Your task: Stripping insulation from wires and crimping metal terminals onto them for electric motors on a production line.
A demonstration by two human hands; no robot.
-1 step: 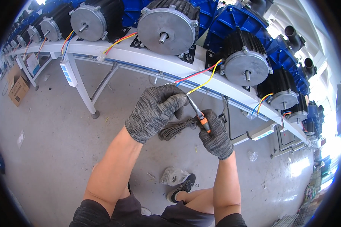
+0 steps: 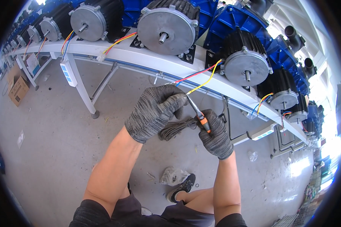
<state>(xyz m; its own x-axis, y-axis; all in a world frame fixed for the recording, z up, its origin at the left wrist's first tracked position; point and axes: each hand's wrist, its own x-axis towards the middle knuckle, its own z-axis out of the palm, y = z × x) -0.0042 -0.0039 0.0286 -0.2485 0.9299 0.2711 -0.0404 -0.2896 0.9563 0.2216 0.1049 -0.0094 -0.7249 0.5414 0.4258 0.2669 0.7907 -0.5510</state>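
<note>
My left hand (image 2: 155, 109), in a grey knit glove, is closed, thumb and finger pinching the end of a yellow wire (image 2: 205, 84). In my right hand (image 2: 217, 135), gloved alike, are pliers (image 2: 204, 120) with orange and black handles. Their metal jaws point up and left and meet the wire's end at my left fingertips; the exact contact is too small to tell. A red wire (image 2: 195, 75) and a blue wire (image 2: 185, 78) run from the same motor (image 2: 246, 69) to just above my left hand. The motor has a grey round end face, a shaft and black ribbed housing.
More motors (image 2: 166, 32) with blue housings line a white bench (image 2: 117, 48). A power strip (image 2: 68, 72) hangs from the bench's leg. Below lie a coiled dark cable (image 2: 176, 129), a plastic bag (image 2: 173, 176) near my foot and a cardboard box (image 2: 18, 86) at far left.
</note>
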